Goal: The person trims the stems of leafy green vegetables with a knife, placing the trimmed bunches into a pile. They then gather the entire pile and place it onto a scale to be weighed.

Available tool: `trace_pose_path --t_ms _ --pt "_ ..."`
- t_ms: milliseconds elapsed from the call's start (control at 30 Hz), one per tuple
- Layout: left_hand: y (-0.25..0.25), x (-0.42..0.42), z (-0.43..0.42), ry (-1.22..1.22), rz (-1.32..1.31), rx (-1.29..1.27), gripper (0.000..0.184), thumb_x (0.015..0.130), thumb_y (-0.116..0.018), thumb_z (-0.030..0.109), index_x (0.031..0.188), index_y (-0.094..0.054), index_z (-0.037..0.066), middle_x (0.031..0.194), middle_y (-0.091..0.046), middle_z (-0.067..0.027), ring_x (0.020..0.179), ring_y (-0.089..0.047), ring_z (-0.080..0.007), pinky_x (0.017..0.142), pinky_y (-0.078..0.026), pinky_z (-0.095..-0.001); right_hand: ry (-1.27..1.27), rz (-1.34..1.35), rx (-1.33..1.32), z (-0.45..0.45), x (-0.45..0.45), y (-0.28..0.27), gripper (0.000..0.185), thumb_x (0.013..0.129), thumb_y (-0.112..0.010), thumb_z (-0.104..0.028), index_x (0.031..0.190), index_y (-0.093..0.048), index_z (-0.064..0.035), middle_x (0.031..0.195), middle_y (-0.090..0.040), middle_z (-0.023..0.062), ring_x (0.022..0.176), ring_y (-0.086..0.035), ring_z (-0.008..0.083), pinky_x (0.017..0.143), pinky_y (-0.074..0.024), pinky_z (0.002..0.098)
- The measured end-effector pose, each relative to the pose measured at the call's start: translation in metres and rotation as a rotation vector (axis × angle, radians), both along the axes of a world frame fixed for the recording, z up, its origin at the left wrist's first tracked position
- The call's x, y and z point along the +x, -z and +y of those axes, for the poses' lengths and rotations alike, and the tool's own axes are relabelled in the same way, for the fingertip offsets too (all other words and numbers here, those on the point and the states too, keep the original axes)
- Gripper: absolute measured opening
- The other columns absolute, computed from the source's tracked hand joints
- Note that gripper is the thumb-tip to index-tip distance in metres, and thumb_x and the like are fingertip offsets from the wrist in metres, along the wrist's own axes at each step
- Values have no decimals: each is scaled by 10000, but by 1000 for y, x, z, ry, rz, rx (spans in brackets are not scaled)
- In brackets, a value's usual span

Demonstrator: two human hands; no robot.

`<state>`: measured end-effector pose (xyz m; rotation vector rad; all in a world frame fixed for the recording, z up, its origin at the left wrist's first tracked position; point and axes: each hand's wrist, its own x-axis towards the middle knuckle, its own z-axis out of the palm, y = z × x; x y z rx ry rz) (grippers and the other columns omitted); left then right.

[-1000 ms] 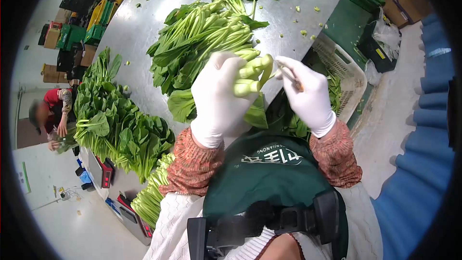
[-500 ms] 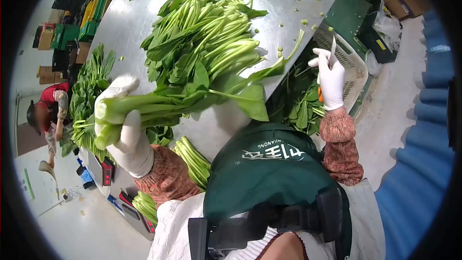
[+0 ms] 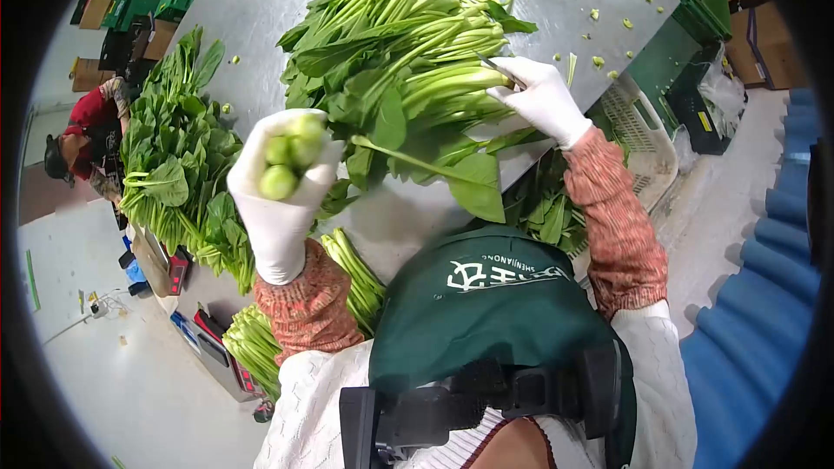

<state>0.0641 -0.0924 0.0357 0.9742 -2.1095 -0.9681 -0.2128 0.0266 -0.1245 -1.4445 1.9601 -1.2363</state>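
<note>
My left hand (image 3: 282, 200), in a white glove, is closed around several leafy-green stalks (image 3: 280, 182), their pale cut ends turned up towards me. Their leaves are mostly hidden behind the hand. My right hand (image 3: 543, 100), also gloved, holds a small knife (image 3: 501, 68) whose blade shows beyond the fingers; the handle is out of sight. Its fingertips are at the stem end of a stalk on the large pile of leafy greens (image 3: 408, 43); I cannot tell whether they pinch it. A loose leaf (image 3: 478, 187) lies at the pile's near side.
The metal table (image 3: 252, 0) carries the pile and scattered trimmings (image 3: 598, 62). More greens (image 3: 178, 148) are heaped at left, near scales (image 3: 221, 352). A pale crate (image 3: 643, 135) stands right, by a black crate (image 3: 699, 108). Another person (image 3: 82, 143) bends at far left.
My right hand has moved left with the knife, from over the crate to the pile's stalk ends. My left hand has turned its stalks so the cut ends face up.
</note>
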Motion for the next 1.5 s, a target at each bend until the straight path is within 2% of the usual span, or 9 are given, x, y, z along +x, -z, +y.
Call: trace_pose_path --t_ms 200,433,533,800,867,1000,1100,1267,1500 --pt "2 -42 19 436 -94 -411 375 581 -787 87 937 -668 97 1299 -597 -180 1204 -556 -382 1042 -424 -477 -54 -126 -164 25 16 -107 296 837 -791 -146 1060 -687 20 796 -637 59 679 -560 91 626 -484 261" --pt "4 -76 44 608 -124 -285 308 648 -800 162 919 -683 75 1231 -586 -197 1126 -547 -380 941 -437 -449 72 -476 -268 68 37 -135 326 945 -682 -129 1234 -635 15 868 -688 74 867 -688 109 664 -545 281" --pt "19 -81 51 627 -88 -254 327 631 -782 105 936 -674 57 1211 -597 -192 1119 -568 -358 959 -452 -422 297 356 -192 85 39 -112 400 870 -648 12 1266 -639 -41 934 -711 132 717 -669 164 661 -523 286" --pt "14 -80 70 787 -112 -188 291 637 -773 64 910 -675 41 1165 -642 -160 1112 -596 -328 976 -454 -394 584 377 227 116 4 -51 291 852 -570 -149 1130 -656 -150 782 -669 202 778 -652 427 711 -528 518" --pt "9 -79 69 811 -57 -47 285 637 -775 30 905 -681 46 1120 -648 -126 1071 -599 -278 966 -449 -373 582 450 324 127 -15 -35 251 918 -566 -158 1141 -666 -102 719 -680 173 696 -696 340 681 -554 439" --pt "5 -82 61 894 -17 366 300 641 -790 11 917 -681 52 1090 -631 -88 1032 -581 -211 929 -455 -357 187 -618 -134 133 26 -119 218 972 -627 -170 1084 -703 0 826 -621 -19 667 -481 23 605 -380 191" --pt "0 -92 71 839 -64 636 351 644 -813 52 971 -687 65 1123 -634 -85 1103 -586 -219 973 -445 -354 144 -261 -172 125 38 -143 234 898 -727 -187 1047 -696 -9 887 -626 -10 657 -465 34 591 -383 207" --pt "-1 -87 44 751 137 145 296 701 -757 20 993 -704 22 1265 -652 -189 1201 -597 -239 1029 -443 -360 548 22 -269 148 -3 -148 261 838 -781 -205 944 -688 15 808 -641 66 657 -541 77 612 -469 259" --pt "-14 -108 65 471 277 524 333 773 -824 89 1047 -653 8 903 -678 -22 782 -634 -97 746 -522 -248 257 108 -101 117 15 -186 379 832 -800 -323 817 -631 15 663 -575 73 627 -475 73 589 -444 278"
